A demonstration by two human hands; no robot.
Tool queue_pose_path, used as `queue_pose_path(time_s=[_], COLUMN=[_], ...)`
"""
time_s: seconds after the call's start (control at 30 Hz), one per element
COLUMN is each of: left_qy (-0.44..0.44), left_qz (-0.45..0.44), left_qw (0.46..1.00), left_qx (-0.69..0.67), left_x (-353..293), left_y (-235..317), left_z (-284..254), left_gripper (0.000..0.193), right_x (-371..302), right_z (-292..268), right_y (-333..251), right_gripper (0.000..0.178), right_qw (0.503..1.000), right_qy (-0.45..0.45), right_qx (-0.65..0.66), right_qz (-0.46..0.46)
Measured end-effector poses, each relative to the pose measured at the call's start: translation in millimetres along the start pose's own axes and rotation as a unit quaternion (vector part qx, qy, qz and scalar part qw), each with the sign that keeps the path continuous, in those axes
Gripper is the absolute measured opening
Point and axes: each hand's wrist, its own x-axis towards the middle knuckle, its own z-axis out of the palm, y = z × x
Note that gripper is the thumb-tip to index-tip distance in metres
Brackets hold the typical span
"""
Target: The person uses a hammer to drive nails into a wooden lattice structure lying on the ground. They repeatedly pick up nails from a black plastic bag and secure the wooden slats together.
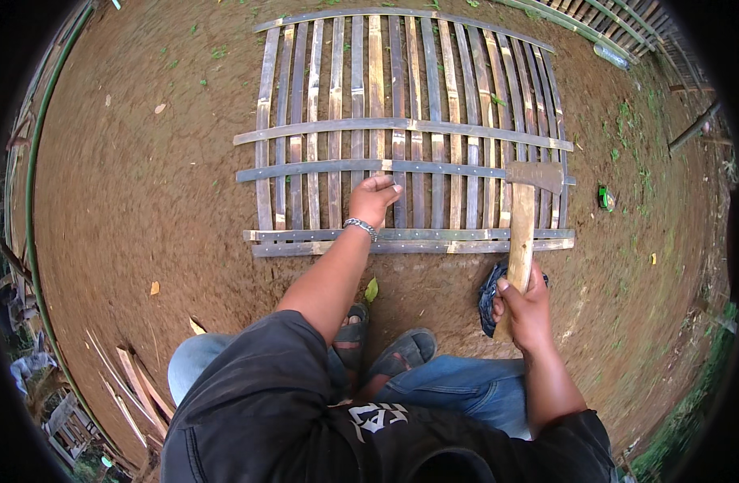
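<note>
A panel of split bamboo slats lies flat on the ground before me, with several crosswise strips over the upright ones. Pinched fingers of my left hand are just at the near edge of one crosswise strip, around the panel's middle. Whatever small thing they hold is too tiny to make out. In my right hand is a hatchet, gripped low on its pale wooden handle. Its dark metal head is raised above the right end of that same strip. Small bright nail heads dot the strips.
Under my right hand lies a dark crumpled plastic bag. A small green and black object rests right of the panel. Split bamboo pieces lie at lower left, and a clear bottle by the far-right bamboo fence.
</note>
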Motion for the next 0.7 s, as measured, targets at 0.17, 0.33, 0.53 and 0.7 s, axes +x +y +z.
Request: queue_pose_path(time_s=[0.17,0.33,0.53,0.7], left_qy=[0.003,0.076,0.094,0.116], left_qz=[0.044,0.191,0.325,0.345], left_qw=[0.991,0.917,0.814,0.773], left_qx=[0.13,0.342,0.472,0.519], left_x=[10.9,10.2,25.0,18.2], left_y=[-2.0,16.0,15.9,11.6], left_z=[-4.6,23.8,21.4,17.7], left_gripper=[0.02,0.017,0.013,0.008], right_x=[-4.5,-11.1,-17.2,-18.3], right_z=[-4.1,-12.1,-17.8,-18.9], right_y=[5.7,13.9,29.9,33.9], right_gripper=[0.053,0.055,0.057,0.056], right_qw=[1.0,1.0,0.999,0.999], right_qy=[0.01,0.023,0.027,0.028], right_qx=[0.005,-0.01,-0.028,-0.015], right_qz=[0.002,0.004,0.021,0.034])
